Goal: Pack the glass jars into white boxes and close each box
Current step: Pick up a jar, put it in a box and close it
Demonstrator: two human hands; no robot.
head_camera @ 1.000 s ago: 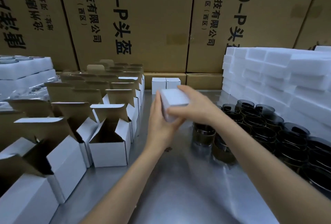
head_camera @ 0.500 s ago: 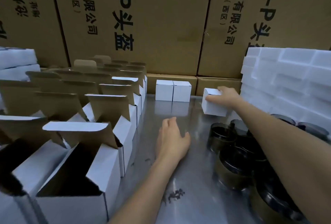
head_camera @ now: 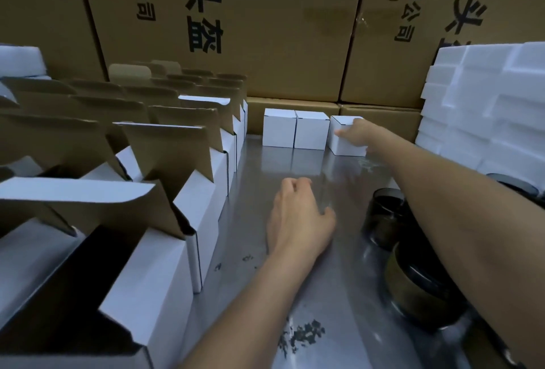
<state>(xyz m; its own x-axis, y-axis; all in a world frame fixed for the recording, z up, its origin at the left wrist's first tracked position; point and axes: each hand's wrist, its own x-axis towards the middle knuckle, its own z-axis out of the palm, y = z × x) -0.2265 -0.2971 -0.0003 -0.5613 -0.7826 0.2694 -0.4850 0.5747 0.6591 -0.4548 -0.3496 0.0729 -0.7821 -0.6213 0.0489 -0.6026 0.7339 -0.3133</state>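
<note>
From the head camera, the right hand (head_camera: 355,134) reaches out to the far edge of the metal surface (head_camera: 295,250) and rests on a closed white box (head_camera: 342,144), its fingers laid over the box's top and front right corner; the view is too small and blurred to tell whether they clasp it or merely press on it. That box stands just beside a pair of closed white boxes (head_camera: 295,132) which touch each other in a row along the far edge, against the base of the large brown cartons (head_camera: 265,44) printed with black characters. The left hand (head_camera: 298,218) lies low near the middle of the surface, knuckles up, fingers loosely curled and holding nothing. Along the left edge stand rows of open white boxes (head_camera: 165,250) — their brown-lined flaps raised, running from the near left corner back towards the cartons. At the right edge, partly hidden under the right forearm, stand dark glass jars (head_camera: 386,215), the nearer ones touching each other. Behind them, at the far right corner, white foam blocks (head_camera: 483,109) are stacked high — more white foam (head_camera: 20,58) shows at the far left. Small dark flecks (head_camera: 303,336) are scattered on the near part of the surface.
</note>
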